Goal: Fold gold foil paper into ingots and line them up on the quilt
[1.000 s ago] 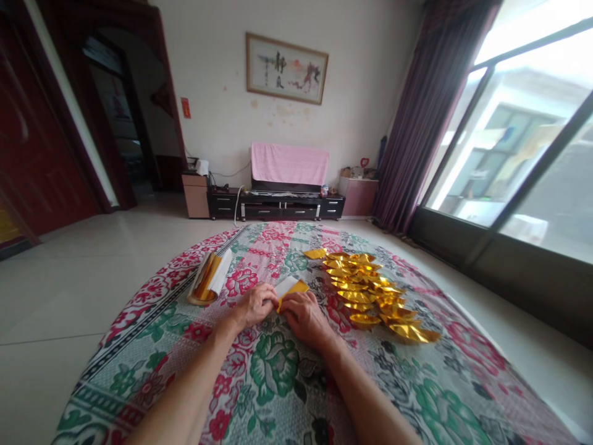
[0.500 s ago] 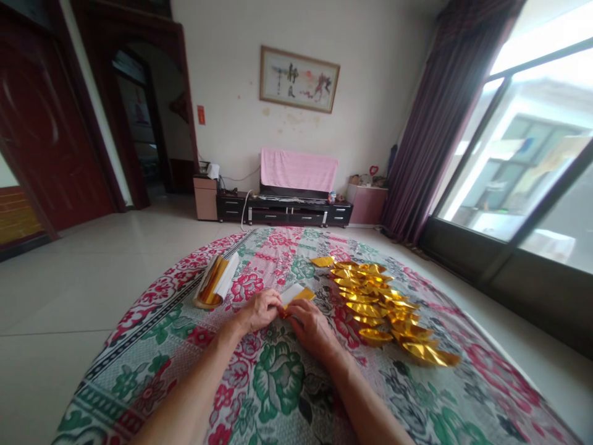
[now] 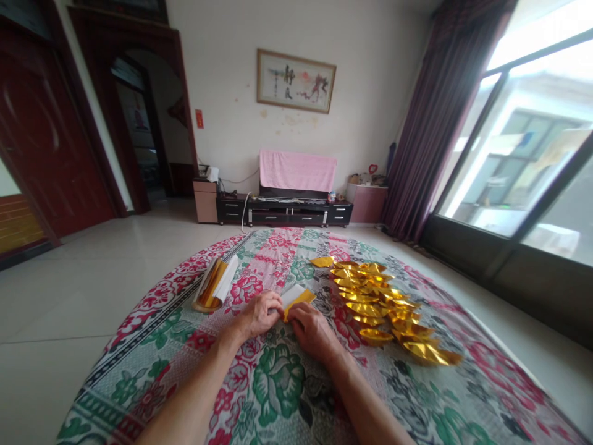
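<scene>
The left hand [image 3: 262, 314] and right hand [image 3: 314, 329] both pinch the near end of the gold-and-white paper [image 3: 293, 295], positioned over the floral tablecloth [image 3: 278, 382]. Left of the paper lies the curled sheet bundle [image 3: 214, 285]; right of it, the folded gold pieces [image 3: 365, 308].

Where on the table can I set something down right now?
Bare tablecloth shows between the left forearm and right forearm, left of the left forearm, and beyond the hands between the paper roll and gold pieces. Crowded: right of center, where those pieces sit in close rows, and mid-table, where left hand and right hand hold the gold-and-white sheet.
</scene>
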Demonstrator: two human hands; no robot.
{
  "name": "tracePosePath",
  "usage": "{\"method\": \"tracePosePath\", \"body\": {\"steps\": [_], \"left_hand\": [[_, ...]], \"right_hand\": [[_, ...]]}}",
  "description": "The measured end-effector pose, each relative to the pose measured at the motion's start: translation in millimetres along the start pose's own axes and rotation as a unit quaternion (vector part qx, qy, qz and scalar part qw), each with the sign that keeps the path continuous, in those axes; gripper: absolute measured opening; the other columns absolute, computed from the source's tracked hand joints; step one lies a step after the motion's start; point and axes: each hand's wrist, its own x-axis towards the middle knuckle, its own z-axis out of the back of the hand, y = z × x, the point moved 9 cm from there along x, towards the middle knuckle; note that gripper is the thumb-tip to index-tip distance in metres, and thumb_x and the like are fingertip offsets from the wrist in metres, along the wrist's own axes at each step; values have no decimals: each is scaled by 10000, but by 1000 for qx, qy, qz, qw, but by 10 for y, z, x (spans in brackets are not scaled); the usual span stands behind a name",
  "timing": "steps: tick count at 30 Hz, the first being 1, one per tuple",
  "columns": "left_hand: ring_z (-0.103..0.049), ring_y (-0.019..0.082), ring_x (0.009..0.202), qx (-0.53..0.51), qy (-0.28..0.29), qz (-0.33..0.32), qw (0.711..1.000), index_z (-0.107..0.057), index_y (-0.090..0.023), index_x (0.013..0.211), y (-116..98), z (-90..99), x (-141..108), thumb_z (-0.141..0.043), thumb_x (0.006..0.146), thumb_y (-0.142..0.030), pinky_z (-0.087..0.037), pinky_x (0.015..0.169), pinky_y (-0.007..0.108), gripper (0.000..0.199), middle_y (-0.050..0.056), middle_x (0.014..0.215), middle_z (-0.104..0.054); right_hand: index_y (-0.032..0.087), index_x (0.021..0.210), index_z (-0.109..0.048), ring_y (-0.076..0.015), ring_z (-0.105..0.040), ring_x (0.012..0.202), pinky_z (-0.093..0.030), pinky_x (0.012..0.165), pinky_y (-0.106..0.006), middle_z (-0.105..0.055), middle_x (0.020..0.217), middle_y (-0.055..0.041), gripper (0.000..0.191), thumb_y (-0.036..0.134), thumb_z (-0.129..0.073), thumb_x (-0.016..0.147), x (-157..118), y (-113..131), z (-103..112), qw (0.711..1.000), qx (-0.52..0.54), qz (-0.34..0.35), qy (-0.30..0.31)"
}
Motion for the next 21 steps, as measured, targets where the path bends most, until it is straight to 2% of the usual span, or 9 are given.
{"method": "tracePosePath", "body": {"steps": [9,14,21], "left_hand": [[-594,131,866,20,2,-12,1000,-703,-204,738,-51,-20,-14,-517,689,-94,-465,826,238,221,22,935,-653],[-598,135,889,12,3,-7,1000,-689,-197,743,-45,-7,-26,-517,660,-69,-466,841,241,230,23,947,-656],[-595,142,894,12,-5,-3,1000,-671,-187,716,-48,-5,-30,-537,659,-76,-466,844,248,183,38,950,-657]], "right_hand": [[174,797,-580,-127,-536,816,-397,761,-228,-575,845,-34,122,133,-468,826,8,14,39,999,-37,-18,-4],[180,820,-584,-119,-526,750,-378,693,-213,-550,793,-23,170,200,-425,878,17,-45,49,996,-59,-62,-27],[191,822,-609,-115,-532,708,-351,644,-200,-562,749,-13,198,196,-419,879,26,-131,18,992,-71,-99,-39]]}}
